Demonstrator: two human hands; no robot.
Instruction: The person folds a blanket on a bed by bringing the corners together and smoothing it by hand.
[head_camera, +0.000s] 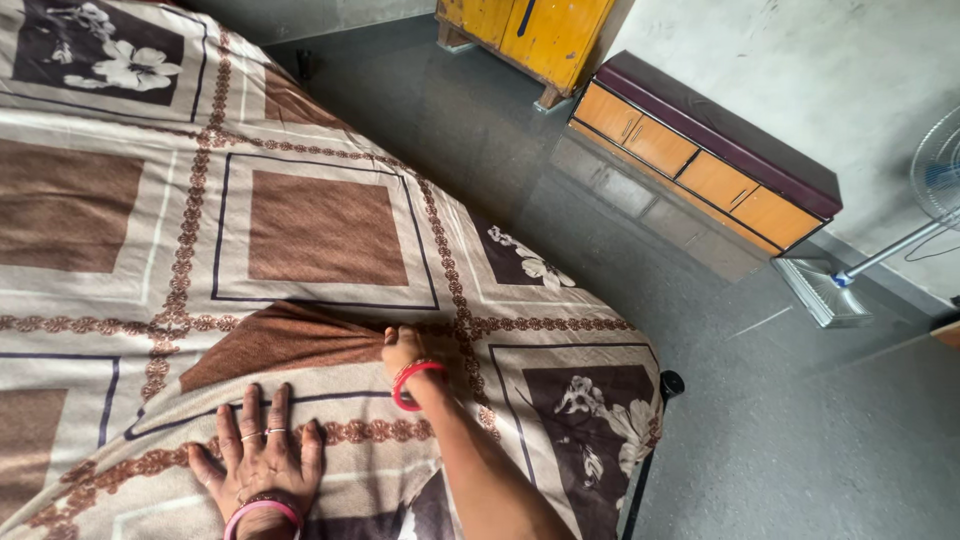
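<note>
1. The left hand (258, 450) lay flat and fully open, fingers spread, pressing the bedsheet (300, 230) down near the bed's close edge; it gripped nothing.
2. The right hand (402, 348) was closed, pinching a fold of the sheet just above and to the right of the left hand, with creases fanning leftward from the pinch.
3. The sheet covered the bed, its patterned corner draping over the right side. It looked soft, light and limp, likely to bunch and slide when pulled; a pinched fold or the hem seemed the best place to take hold.
4. Further right lay bare grey floor (620, 230), with a yellow cabinet (535, 35) and a low drawer unit (710, 160) by the wall, well apart.
5. A fan (940, 175) stood at the far right. Nothing blocked the hands.
</note>
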